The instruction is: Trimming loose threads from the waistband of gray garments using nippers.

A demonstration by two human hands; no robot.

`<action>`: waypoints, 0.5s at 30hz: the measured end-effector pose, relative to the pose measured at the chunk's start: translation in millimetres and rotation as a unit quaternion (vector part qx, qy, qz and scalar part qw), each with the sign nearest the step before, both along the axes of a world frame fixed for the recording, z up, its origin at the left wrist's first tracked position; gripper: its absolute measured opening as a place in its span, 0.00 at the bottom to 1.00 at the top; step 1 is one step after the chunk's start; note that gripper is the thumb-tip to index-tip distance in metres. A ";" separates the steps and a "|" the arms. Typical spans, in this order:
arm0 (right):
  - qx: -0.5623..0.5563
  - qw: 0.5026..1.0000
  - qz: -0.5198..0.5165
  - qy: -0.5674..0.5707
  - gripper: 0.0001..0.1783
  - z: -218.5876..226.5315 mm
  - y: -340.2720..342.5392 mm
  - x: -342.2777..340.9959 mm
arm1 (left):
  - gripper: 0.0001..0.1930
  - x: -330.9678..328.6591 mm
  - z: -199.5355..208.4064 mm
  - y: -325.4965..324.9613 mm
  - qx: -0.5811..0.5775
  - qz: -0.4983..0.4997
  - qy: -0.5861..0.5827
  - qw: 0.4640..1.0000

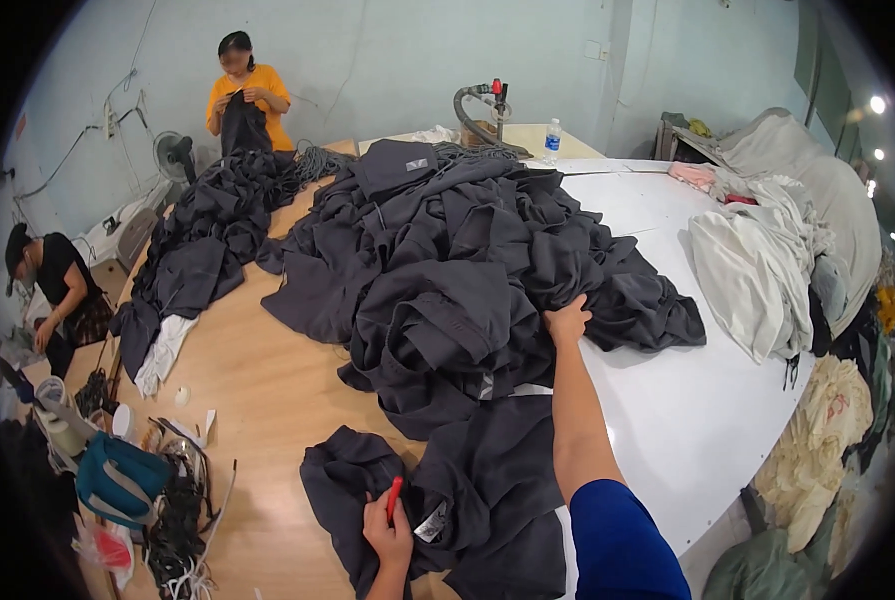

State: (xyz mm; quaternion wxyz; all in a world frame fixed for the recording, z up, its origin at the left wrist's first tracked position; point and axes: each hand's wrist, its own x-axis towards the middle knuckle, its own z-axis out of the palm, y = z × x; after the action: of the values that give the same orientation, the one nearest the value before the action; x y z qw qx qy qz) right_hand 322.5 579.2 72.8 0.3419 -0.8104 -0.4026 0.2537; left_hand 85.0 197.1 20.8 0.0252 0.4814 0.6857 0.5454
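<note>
My left hand (388, 533) is closed round a slim red tool (395, 496), whose exact kind I cannot make out. It rests over a dark grey garment (497, 465) spread at the near edge of the table, beside a white label (431, 523) inside its opening. With my arm stretched forward, my right hand (568, 321) grips the right side of a big heap of dark grey garments (437, 240); its fingertips are partly sunk in the cloth.
A second dark heap (207, 220) lies at the left, where a co-worker in orange (273, 85) holds up cloth. Another person (62, 270) sits far left. Near left are a teal bag (122, 478) and cords. White cloth (747, 270) is piled right; a water bottle (552, 142) stands behind.
</note>
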 end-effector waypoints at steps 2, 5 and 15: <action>0.027 0.996 0.052 -0.063 0.47 -5.5 -9.9 5.5 | 0.10 0.3 2.4 9.5 0.009 -0.005 -0.009 1.000; 0.071 0.988 0.077 -0.118 0.43 -22.1 -58.9 -12.5 | 0.09 4.1 1.5 20.8 0.011 0.001 -0.031 0.999; 0.124 0.975 0.181 -0.038 0.46 -36.9 -248.0 -45.0 | 0.10 4.5 -10.9 7.1 0.037 0.043 -0.090 0.994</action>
State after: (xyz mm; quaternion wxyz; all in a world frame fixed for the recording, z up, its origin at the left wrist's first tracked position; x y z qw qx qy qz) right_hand 277.5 331.1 35.9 0.3726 -0.6840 -0.5841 0.2282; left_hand 89.4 204.2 9.8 0.0461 0.4010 0.6801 0.6120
